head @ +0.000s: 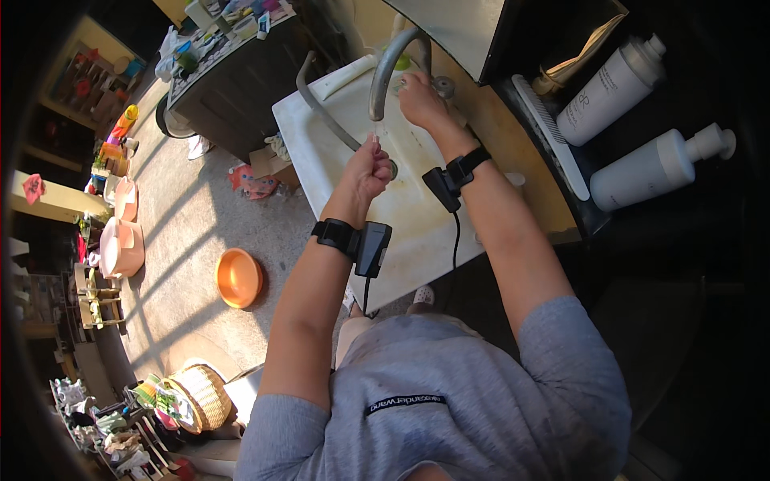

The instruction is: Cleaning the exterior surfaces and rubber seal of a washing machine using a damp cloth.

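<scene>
My left hand (372, 167) is over the white sink basin (415, 222), fingers curled and fingertips raised under the mouth of a curved grey spout (385, 72). A thin thread of water (378, 127) falls onto those fingertips; whether they pinch something small I cannot tell. At the back of the basin my right hand (421, 101) is bent close beside the spout's base. Its fingers are curled in, and what they touch is hidden. A round metal fitting (444, 87) sits just right of it. The drain (393, 169) shows partly behind my left hand.
A grey hose (322, 108) bends over the basin's left edge. At right, a dark shelf holds a white comb (550, 135) and two pump bottles, one grey-white (607, 93), one pale blue (646, 171). An orange basin (239, 278) stands on the floor; a cluttered cabinet (240, 90) stands beyond.
</scene>
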Demonstrator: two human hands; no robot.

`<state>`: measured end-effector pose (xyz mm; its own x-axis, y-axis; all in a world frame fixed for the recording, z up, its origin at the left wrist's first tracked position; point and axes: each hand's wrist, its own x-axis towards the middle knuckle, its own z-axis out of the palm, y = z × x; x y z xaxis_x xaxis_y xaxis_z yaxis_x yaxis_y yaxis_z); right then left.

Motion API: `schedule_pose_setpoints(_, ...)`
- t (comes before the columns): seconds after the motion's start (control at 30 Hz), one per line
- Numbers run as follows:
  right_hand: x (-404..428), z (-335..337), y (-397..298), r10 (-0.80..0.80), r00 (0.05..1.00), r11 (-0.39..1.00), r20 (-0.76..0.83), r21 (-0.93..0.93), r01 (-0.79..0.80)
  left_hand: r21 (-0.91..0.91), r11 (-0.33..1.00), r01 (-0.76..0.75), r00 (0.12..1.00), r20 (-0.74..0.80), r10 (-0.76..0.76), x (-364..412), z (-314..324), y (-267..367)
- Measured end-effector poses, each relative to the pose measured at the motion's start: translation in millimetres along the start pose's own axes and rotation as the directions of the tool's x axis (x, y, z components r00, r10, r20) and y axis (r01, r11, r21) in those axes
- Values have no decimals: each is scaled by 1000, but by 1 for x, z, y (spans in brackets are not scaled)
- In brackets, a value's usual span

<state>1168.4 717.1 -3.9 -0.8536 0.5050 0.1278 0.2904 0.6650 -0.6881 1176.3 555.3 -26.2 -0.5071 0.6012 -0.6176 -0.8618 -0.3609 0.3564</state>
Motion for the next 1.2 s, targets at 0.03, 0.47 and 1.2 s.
schedule_pose_setpoints(0.03,-6,0,-5,-37,999,998,-2,-45,36,-13,1000,14,1000,-7,-14,-1,-2,0)
schedule_pose_setpoints(0.47,-106,17,9,-512,838,782,-188,300,546,6,1000,-14,998,69,14,-14,7,-20)
schedule_pose_setpoints(1.2,-148,31,-9,451,797,557,402,571,-603,430,899,-86,991,-58,122,-37,-24,-46)
